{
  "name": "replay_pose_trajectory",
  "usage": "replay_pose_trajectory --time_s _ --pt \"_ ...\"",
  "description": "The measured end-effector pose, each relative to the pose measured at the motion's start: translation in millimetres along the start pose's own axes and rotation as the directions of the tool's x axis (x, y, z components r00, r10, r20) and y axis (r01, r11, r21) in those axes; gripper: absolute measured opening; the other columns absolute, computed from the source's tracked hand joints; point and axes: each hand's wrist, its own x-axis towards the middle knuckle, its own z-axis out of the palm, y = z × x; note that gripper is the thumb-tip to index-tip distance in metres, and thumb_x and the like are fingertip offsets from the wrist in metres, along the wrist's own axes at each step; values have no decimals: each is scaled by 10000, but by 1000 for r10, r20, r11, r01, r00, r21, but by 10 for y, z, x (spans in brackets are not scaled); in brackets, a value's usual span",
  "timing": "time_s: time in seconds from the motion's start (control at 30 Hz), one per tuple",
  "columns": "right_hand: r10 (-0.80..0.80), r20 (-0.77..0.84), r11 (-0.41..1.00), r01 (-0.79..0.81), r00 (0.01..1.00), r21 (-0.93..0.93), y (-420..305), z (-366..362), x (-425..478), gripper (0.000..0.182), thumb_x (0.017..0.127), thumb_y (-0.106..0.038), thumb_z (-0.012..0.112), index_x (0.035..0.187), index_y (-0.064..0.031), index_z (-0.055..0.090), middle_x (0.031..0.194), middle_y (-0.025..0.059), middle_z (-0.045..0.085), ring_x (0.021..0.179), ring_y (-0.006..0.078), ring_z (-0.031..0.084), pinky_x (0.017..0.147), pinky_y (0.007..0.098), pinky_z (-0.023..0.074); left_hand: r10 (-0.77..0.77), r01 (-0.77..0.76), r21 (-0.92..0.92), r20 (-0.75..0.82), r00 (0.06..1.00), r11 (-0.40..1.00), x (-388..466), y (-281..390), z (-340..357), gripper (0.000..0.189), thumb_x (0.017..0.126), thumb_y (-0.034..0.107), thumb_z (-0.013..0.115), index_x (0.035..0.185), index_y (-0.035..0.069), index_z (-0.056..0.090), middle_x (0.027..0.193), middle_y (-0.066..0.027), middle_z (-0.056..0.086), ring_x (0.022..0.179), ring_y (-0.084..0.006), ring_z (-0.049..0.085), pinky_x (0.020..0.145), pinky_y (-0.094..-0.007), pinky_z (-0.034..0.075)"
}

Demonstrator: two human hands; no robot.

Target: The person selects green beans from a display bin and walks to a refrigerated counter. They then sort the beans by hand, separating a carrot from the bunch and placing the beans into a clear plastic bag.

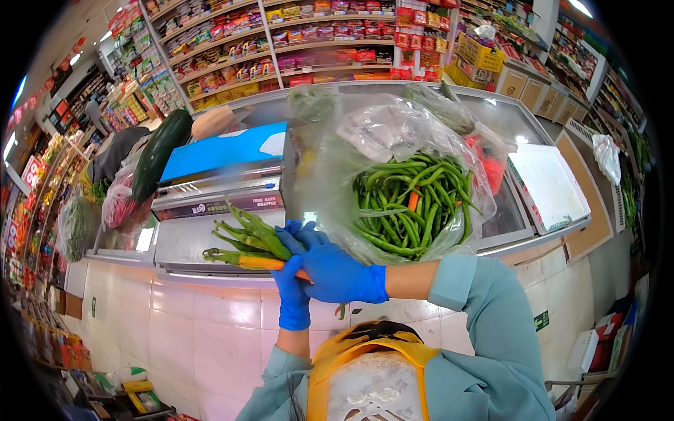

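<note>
My left hand (292, 300), in a blue glove, is closed round the lower ends of a bunch of long green peppers (253, 234) with an orange pepper (260, 262) among them. Over the same ends lies my right hand (337, 266), also gloved in blue, its fingers partly hidden behind the bunch and the other hand. The peppers' stem ends point left, above the metal front of a food wrapping machine (221, 205). To the right, a large open clear plastic bag (337, 231) holds many green peppers (410, 210) and a few orange ones.
Left of the wrapper lie a large dark green gourd (163, 152) and a pink bag of produce (120, 197). A white foam box (550, 187) rests at the right of the glass-topped freezer (500, 121). Snack shelves (331, 42) rise behind. Pepper scraps (342, 311) lie on the floor.
</note>
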Motion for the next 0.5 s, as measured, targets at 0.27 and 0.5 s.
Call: replay_pose_trajectory --time_s 0.27,0.5 --pt "-152 41 984 147 988 105 425 -457 -210 405 833 -187 568 1207 -43 508 1183 211 486 1001 373 534 872 389 449 75 -83 -144 -61 995 986 200 -35 -340 527 801 248 529 1248 24 363 1078 -90 535 996 -223 532 1003 -450 356" --pt "291 50 743 -193 955 -641 2048 -1194 -823 173 762 -147 545 893 -70 628 869 136 624 782 316 613 659 426 498 177 -201 -88 -224 958 976 224 216 -380 378 867 293 499 1145 46 433 897 -17 547 852 -157 520 867 -309 413"
